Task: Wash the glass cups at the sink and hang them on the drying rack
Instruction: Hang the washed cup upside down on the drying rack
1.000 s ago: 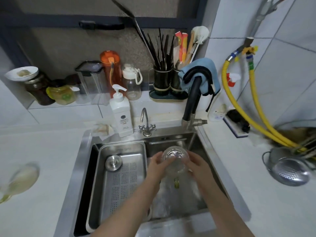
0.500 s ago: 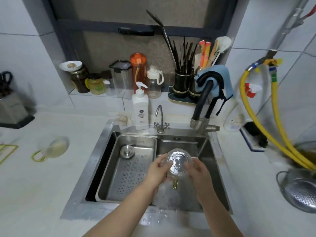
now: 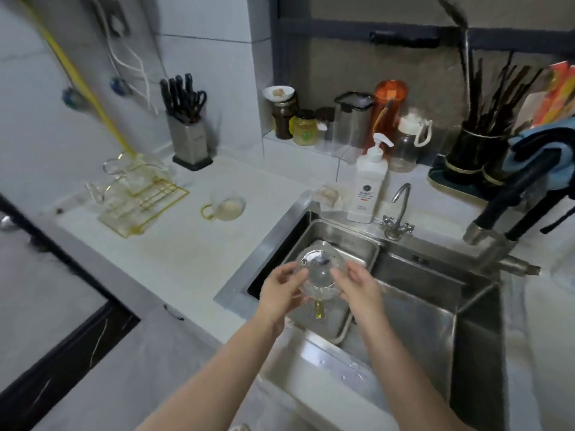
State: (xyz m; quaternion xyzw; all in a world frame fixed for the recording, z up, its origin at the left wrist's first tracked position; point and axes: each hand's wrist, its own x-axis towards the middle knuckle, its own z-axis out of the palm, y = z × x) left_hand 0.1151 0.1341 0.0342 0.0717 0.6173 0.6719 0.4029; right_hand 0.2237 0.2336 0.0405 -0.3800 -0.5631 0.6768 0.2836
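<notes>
A clear glass cup [image 3: 320, 272] with a yellow handle pointing down is held bottom-up between both hands over the left part of the steel sink [image 3: 435, 293]. My left hand [image 3: 280, 290] grips its left side and my right hand [image 3: 357, 286] grips its right side. A second glass cup [image 3: 225, 205] with a yellow handle lies on its side on the white counter. Further left stands the gold wire drying rack [image 3: 143, 194] with glass cups on it.
A steel drain tray [image 3: 336, 244] sits in the sink's left half. Behind the sink stand a white soap pump bottle [image 3: 368, 185], a small tap [image 3: 398, 213] and a black faucet [image 3: 510, 209]. A knife block [image 3: 188, 135] stands at the back left. Jars and utensil holders line the ledge.
The view has swung left, bringing the drying rack and knife block into sight. Both hands have carried the cup leftward, from the sink's right basin to above the drain tray.
</notes>
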